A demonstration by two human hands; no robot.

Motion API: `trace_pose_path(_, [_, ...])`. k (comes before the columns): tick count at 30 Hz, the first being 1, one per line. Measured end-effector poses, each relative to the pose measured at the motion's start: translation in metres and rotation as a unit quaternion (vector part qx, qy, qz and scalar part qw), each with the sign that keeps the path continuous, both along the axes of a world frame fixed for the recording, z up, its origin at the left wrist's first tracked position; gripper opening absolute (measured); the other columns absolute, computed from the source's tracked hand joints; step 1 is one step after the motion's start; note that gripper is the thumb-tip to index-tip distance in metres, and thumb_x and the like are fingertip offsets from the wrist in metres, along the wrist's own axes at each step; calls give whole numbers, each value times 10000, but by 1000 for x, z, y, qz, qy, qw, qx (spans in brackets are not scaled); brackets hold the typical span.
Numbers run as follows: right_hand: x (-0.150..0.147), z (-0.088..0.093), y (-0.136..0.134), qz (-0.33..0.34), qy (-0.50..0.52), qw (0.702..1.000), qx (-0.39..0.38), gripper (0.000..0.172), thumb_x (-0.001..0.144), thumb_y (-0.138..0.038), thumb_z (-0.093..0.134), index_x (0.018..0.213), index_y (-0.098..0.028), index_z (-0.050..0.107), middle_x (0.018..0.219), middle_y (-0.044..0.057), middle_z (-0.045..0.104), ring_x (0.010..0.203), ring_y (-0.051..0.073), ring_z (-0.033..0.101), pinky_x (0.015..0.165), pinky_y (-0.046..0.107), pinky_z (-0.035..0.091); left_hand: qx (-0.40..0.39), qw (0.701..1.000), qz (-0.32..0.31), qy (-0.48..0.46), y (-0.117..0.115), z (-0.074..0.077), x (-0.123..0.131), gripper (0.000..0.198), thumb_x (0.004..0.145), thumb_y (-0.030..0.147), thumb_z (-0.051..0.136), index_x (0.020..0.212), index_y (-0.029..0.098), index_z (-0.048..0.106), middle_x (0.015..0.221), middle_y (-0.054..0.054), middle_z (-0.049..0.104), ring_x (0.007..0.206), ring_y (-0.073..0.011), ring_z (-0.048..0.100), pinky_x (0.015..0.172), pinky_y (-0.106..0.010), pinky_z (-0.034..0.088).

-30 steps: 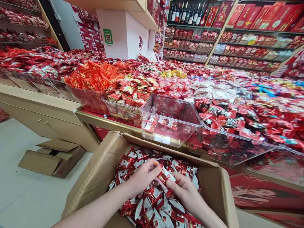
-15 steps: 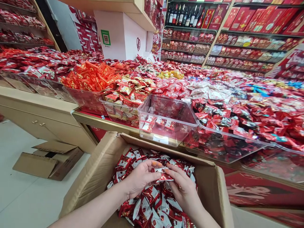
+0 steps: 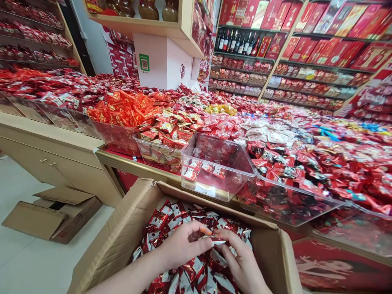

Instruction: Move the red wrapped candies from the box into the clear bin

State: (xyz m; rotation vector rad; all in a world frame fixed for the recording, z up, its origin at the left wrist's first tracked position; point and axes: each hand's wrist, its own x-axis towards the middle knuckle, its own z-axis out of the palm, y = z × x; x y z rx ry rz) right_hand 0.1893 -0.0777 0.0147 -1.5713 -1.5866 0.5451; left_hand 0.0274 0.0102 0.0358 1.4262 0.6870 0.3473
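Roughly crosswise, a packet [image 3: 218, 242], long edge between left hand [image 3: 186, 245] and right hand [image 3: 239, 254]

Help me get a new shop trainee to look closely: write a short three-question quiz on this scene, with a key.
1. Over the large cardboard box, what do the left hand and right hand hold between them?
A) a bottle
B) a small packet
C) a pair of scissors

2. True or false: the smaller cardboard box, its flaps open, sits on the floor.

3. Fill in the blank: in the picture, the heap of bright orange packets lies to the ____ of the gold-and-red packets.

Key: 1. B; 2. True; 3. left
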Motion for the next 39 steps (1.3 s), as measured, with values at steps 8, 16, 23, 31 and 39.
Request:
trace_pose_path(8, [-1,0,7,-45,192,980,-2,198,744,-287,533,915,-221,607,1091,88,560,999,220,522,840,337,435,-123,987,68,-79,-1,5,2,476,528,137,695,959,155,493,933,-52,554,855,-173,534,772,-310,412])
trace_pose_path(16, [-21,20,14,-62,513,848,-114,286,671,-369,621,834,-142,560,649,25,604,587,134,572,591,285,479,114,984,112,-75,-8,6,3,508,570,94,639,1042,223,505,1075,-56,471,978,-196,481,858,-304,388])
trace_pose_path(23, [-20,18,17,-80,435,887,-128,264,665,-386,621,747,-147,544,563,8,592,504,113,535,522,244,452,-22,991,123,-54,1,7,4,316,653,232,613,935,115,530,869,-71,588,783,-163,541,736,-301,413])
trace_pose_path(31, [20,135,28,-190,-5,965,180,217,711,-296,576,914,-218,580,816,44,627,686,149,581,630,267,465,-54,996,51,-59,2,-1,2,289,700,316,540,931,149,491,710,10,530,602,-98,505,597,-241,381])
trace_pose_path(39, [59,179,188,-74,-88,992,-58,202,678,-185,574,532,-47,599,458,-31,528,384,-3,430,440,150,311,12,998,-4,68,-2,-29,6,209,584,177,544,787,167,594,588,47,464,535,-84,401,504,-192,309])
